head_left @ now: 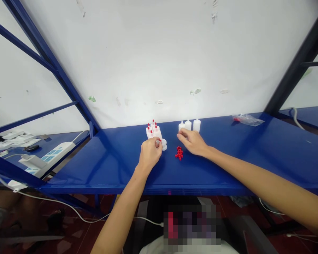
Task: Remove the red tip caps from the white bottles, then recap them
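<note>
My left hand is closed, thumb and fingertips pinched on a small red cap. Right beside those fingertips is a white rounded plastic piece, partly covered. Just behind the hand, several white squeeze bottles with red caps stand in a cluster. My right hand is before the uncapped white bottles, nearest the leftmost bottle. Its fingers are curled together, and whether they grip that bottle is hidden. Between my hands lies a loose pile of small red caps.
A clear plastic bag with something red lies at the back right of the blue table. Blue frame posts rise at the left. A white power strip with cables sits beyond them, and part of another person shows at lower left.
</note>
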